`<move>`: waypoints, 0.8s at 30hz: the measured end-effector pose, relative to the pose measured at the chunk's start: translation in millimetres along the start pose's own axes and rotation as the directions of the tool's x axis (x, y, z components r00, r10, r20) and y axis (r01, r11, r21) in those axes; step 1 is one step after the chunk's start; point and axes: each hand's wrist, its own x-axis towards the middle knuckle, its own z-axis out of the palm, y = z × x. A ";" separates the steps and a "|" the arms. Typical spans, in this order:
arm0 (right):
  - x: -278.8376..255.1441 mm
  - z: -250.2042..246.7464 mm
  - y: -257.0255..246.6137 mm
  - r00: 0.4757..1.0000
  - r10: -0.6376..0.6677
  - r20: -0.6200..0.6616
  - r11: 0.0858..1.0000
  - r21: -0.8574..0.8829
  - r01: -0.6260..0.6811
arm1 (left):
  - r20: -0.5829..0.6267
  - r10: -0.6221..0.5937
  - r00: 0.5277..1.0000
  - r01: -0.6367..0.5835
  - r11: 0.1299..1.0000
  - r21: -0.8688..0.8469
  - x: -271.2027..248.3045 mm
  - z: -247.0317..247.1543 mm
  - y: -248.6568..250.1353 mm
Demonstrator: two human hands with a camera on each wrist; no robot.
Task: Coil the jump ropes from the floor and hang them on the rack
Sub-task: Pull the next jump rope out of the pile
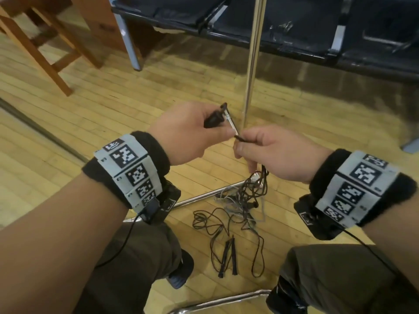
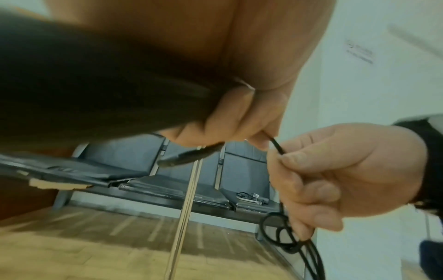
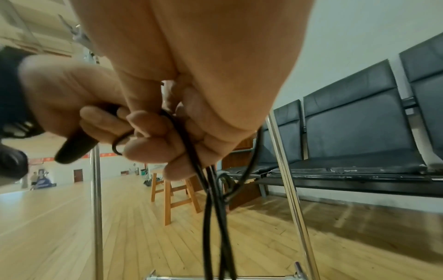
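Starting at the left, a wooden stool (image 1: 45,51) is seen on the wooden floor (image 1: 113,105). Next, the left hand (image 1: 183,132) is curled tight around a black handle (image 1: 214,118) of a jump rope. Just beside it, the right hand (image 1: 276,152) is closed on the thin black cord (image 1: 241,138), pinched between thumb and fingers, and more cord hangs down from this fist. Below the hands, the other jump ropes (image 1: 238,207) are left in a messy pile on the floor, by the shiny foot of the rack (image 1: 251,64). A second pair of handles (image 1: 229,257) is seen lying side by side near the knees. The cord is judged to be light, soft and floppy, so it can tangle easily; the hard handles are the best place to be held. The top of the rack is cut off, so the hooks cannot be seen. How many ropes are in the pile cannot be told, perhaps two or three. At the far right, dark bench seats (image 1: 340,30) are seen.
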 end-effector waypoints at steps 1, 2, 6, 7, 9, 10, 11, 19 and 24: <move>5.3 2.1 2.4 1.000 -0.013 -0.015 1.000 -0.009 0.013 | -0.051 -0.012 0.999 0.011 0.999 -0.030 0.4 -1.7 -4.0; 11.6 4.2 6.8 1.000 -0.018 -0.018 1.000 0.001 0.018 | -0.108 -0.031 0.994 0.022 0.996 -0.082 1.6 -5.0 -8.0; 28.6 16.1 48.5 0.993 0.105 0.055 0.994 -0.016 -0.104 | -0.312 -0.191 0.931 0.059 0.920 -0.388 4.9 -33.4 -30.3; 29.9 21.0 63.0 0.984 0.159 0.083 0.985 -0.084 -0.152 | -0.354 -0.233 0.906 0.056 0.894 -0.445 6.0 -40.2 -36.9; 29.0 31.4 88.6 0.949 0.267 0.168 0.942 -0.253 -0.220 | -0.417 -0.296 0.859 0.079 0.883 -0.463 7.4 -47.3 -47.6; 28.1 35.2 96.2 0.927 0.310 0.212 0.919 -0.318 -0.234 | -0.426 -0.323 0.845 0.120 0.890 -0.439 9.3 -47.8 -52.3; 28.2 38.1 100.7 0.911 0.336 0.239 0.902 -0.360 -0.239 | -0.415 -0.348 0.841 0.169 0.897 -0.409 11.3 -46.6 -55.9; 31.7 11.7 44.2 0.990 0.139 0.034 0.973 -0.189 -0.130 | 0.002 -0.213 0.977 0.194 0.888 -0.418 11.2 3.9 -22.4; 19.2 -5.5 13.9 0.999 0.041 -0.021 0.987 -0.155 -0.043 | 0.169 -0.052 0.984 0.098 0.955 -0.281 13.4 33.9 -4.5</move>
